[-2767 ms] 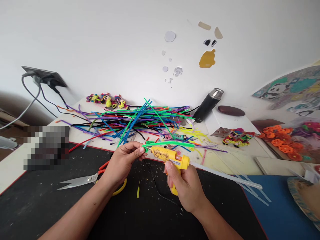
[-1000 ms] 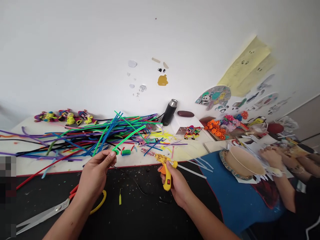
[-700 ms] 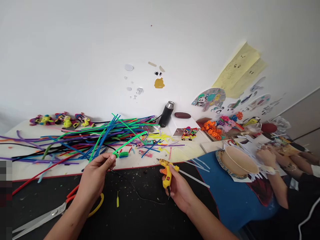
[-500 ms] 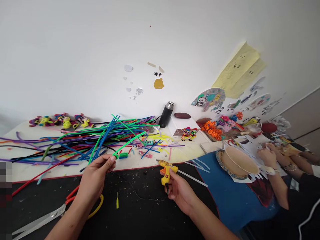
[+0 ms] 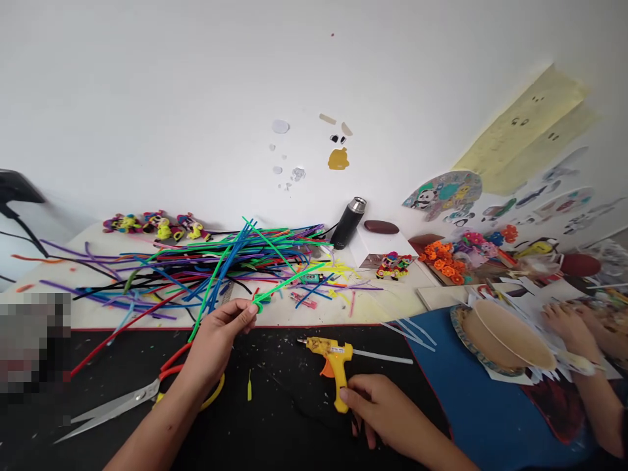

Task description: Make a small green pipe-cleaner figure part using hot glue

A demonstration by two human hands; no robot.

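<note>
Between thumb and fingertips, my left hand [image 5: 230, 333] pinches a bright green pipe cleaner [image 5: 289, 281] that points up to the right; its end at my fingers is coiled into a small piece. To the right, a yellow hot glue gun [image 5: 326, 353] lies low over the black mat, nozzle to the left, a clear glue stick [image 5: 383, 356] sticking out behind. My right hand [image 5: 373, 405] has its thumb and fingers at the bottom of the gun's handle. Large scissors [image 5: 142, 394] with red and yellow handles lie partly under my left forearm.
A heap of coloured pipe cleaners [image 5: 235, 255] spreads along the back. Small pipe-cleaner figures [image 5: 161, 226], a black flask [image 5: 349, 222] and a white box [image 5: 380, 245] stand by the wall. Right are a round basket [image 5: 490, 340] and another person's hands [image 5: 569, 327].
The glue gun has come down toward the mat, and my right hand has slid to the handle's lower end. The green piece in my left hand has turned. The view has shifted left.
</note>
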